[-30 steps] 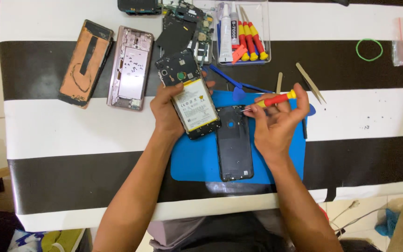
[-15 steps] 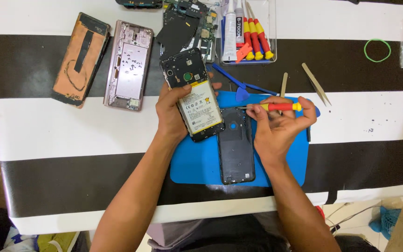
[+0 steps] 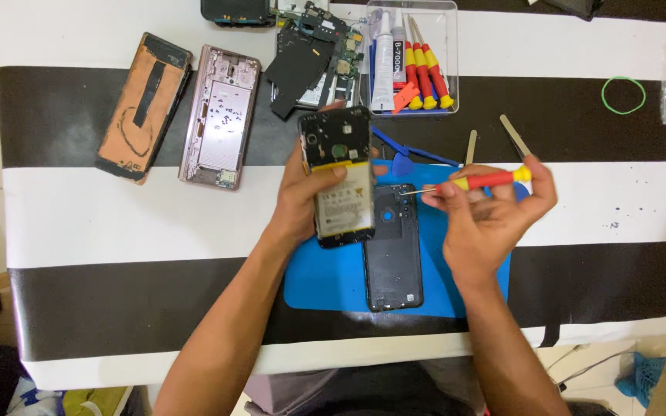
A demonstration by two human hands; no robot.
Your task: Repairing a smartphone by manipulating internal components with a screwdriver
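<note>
My left hand (image 3: 296, 202) grips an opened black phone (image 3: 338, 176) with its pale battery showing, tilted upright over the table. My right hand (image 3: 487, 217) holds a red-and-yellow screwdriver (image 3: 481, 182) level, its thin tip pointing left toward the phone. Under both hands lies a dark phone back cover (image 3: 392, 248) on a blue work mat (image 3: 325, 281).
A copper-backed phone panel (image 3: 145, 105) and a pink phone frame (image 3: 220, 115) lie at the left. Black phone parts (image 3: 307, 63) and a clear tray (image 3: 413, 55) of screwdrivers and a glue tube stand behind. Tweezers (image 3: 515, 136), a blue pry tool (image 3: 402, 152), a green rubber band (image 3: 623, 95) lie right.
The left hand has raised the opened phone and tilted it more upright. The right hand with the screwdriver stays beside it, and the view has shifted slightly.
</note>
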